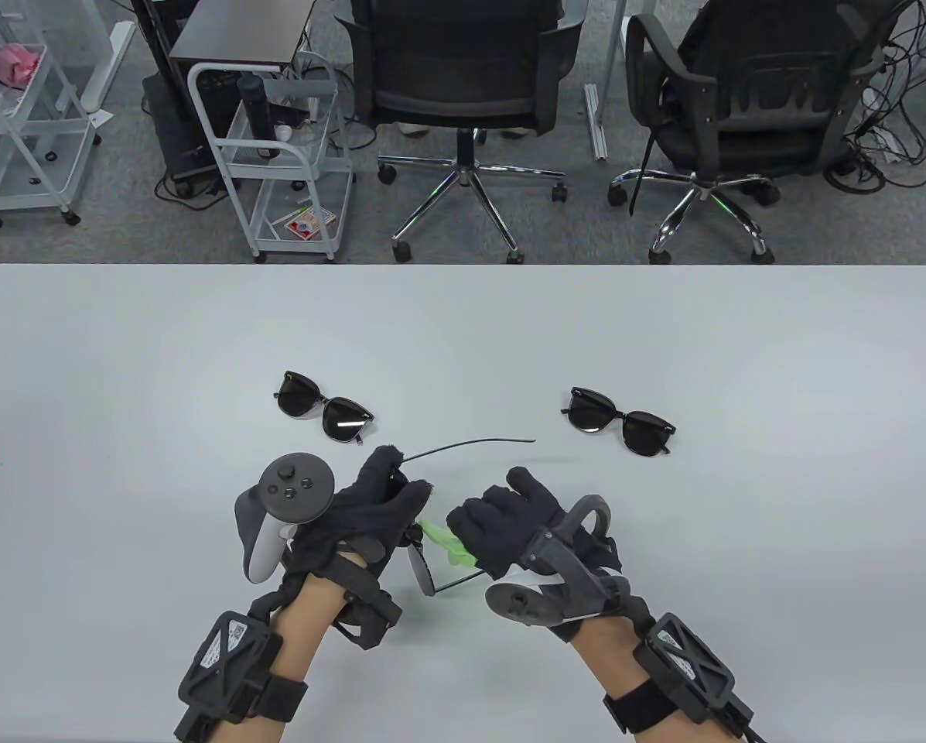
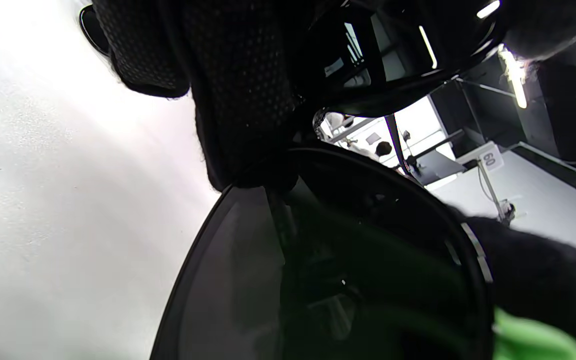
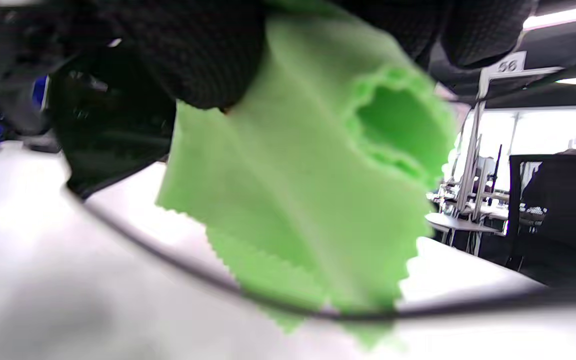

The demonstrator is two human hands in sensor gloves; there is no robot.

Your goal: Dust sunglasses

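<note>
Between hands: sunglasses (image 1: pixel 420 553) gripped by left hand (image 1: pixel 370 511); right hand (image 1: pixel 501 526) pinches green cloth (image 1: pixel 447 544).

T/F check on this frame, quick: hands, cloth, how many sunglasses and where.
1. The left hand holds a pair of sunglasses. True.
2. The right hand holds a red cloth. False: the cloth in its grip is green.
3. Two more pairs lie on the table. True: the left pair and the right pair, both untouched.
4. Both spare pairs lie nearer the person than the hands. False: they lie farther away, beyond the hands.
5. The held pair has its arms folded shut. False: one arm sticks out past the left hand.
</note>
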